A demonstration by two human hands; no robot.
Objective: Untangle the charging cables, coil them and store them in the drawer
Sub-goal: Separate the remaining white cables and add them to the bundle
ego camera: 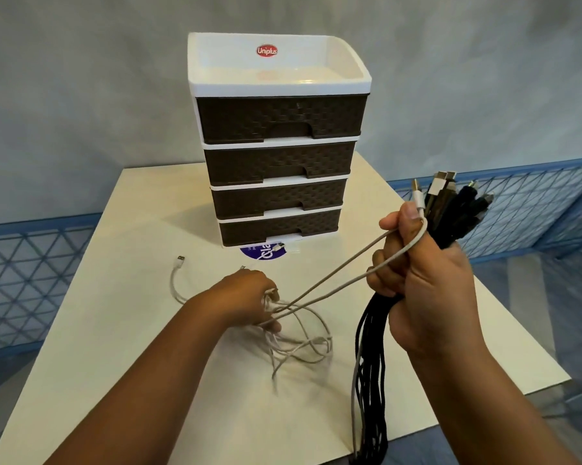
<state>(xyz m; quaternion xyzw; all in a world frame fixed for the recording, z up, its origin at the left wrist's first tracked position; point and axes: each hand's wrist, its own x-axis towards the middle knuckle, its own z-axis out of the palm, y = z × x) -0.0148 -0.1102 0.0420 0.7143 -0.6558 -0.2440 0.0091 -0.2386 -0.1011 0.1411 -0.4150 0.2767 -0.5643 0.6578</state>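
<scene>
My right hand (427, 273) grips a bundle of black cables (371, 364) upright, plugs sticking out above the fist and the cords hanging down past the table edge. A white cable (336, 283) runs taut in two strands from that fist down to my left hand (249, 297), which grips a tangle of white cables (303, 344) lying on the table. One white plug end (181, 261) lies free to the left. The drawer unit (276, 169) stands behind, all its brown drawers pushed in.
The white table (115, 364) has edges close on the right and front. A blue round sticker (264, 253) lies at the foot of the drawer unit. Blue mesh fencing (31, 280) runs along both sides, with a grey wall behind.
</scene>
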